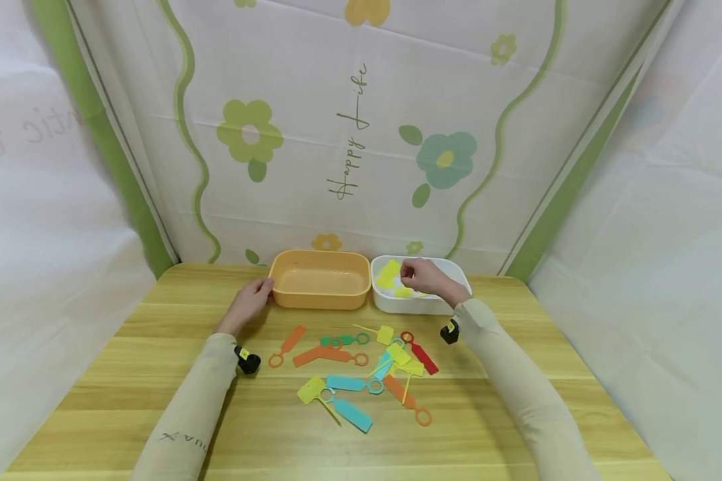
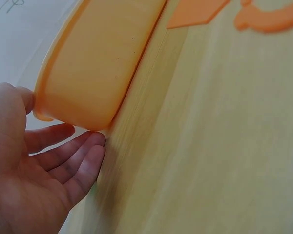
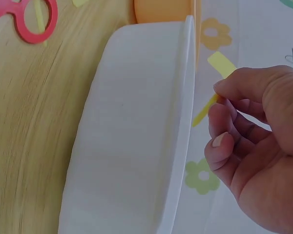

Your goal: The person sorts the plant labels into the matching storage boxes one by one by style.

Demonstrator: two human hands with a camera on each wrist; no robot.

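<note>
2 bins side by side: orange bin at left, white bin at right, several yellow tags inside the latter. Right hand above the white bin; thumb and forefinger pinch 1 yellow tag. Left hand at the orange bin's left end: fingers relaxed, nearly straight, touching the outer wall, thumb at rim. Tabletop nearer the person: loose tags, some overlapping, 1 red, 1 green.

A long, pale beige left sleeve bears dark lettering on its near part; the right sleeve is the same beige. Small black devices with yellow labels are worn left and right.
</note>
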